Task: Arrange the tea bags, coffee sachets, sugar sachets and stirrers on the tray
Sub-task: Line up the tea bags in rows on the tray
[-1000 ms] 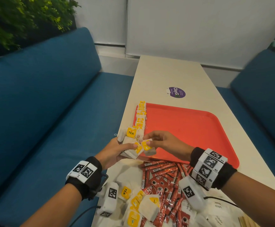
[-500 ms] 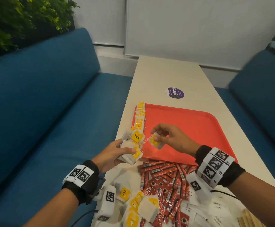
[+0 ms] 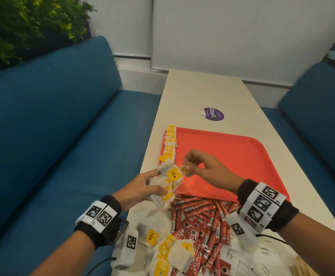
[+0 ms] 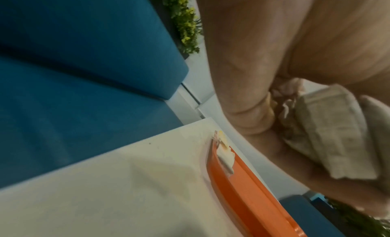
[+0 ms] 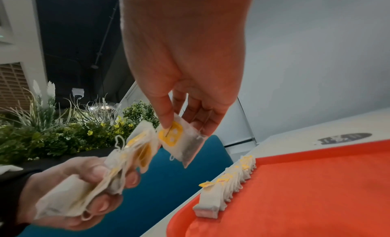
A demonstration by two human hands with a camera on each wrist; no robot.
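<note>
Single tea bag (image 5: 183, 141) was pinched in the right hand (image 3: 208, 170) grip, thumb on the yellow tag face, fingers behind; bag hung tilted below the fingertips, above the near-left corner of the red tray (image 3: 240, 156), not touching it. In the head view the same bag (image 3: 186, 169) sat just beside the bunch of tea bags (image 3: 167, 184) in the left hand (image 3: 140, 189). Left grip was curled round that bunch, thumb on top, fingers under, several bags fanned out with strings loose; bunch was held off the tray's near-left corner, over the counter (image 3: 194, 92) edge. Left wrist view showed only palm and a wad of bags (image 4: 333, 134), blurred.

Row of tea bags (image 3: 170, 143) stood on edge along the tray's left rim, running from its far-left corner toward the near side; the nearest bag of the row was near the held bag, apart from it. Rest of the tray floor was bare red.

Off the tray's near edge on the counter: pile of red coffee sachets (image 3: 200, 222) touching that edge, loose tea bags (image 3: 162, 248) left of the pile, white sugar sachets (image 3: 262, 255) right of it, wooden stirrers (image 3: 302, 267) further right at the frame bottom, partly cut off. Purple sticker (image 3: 213, 114) lay on the counter beyond the tray's far edge. Blue sofa (image 3: 53, 126) ran left of the tray, past the counter edge.
</note>
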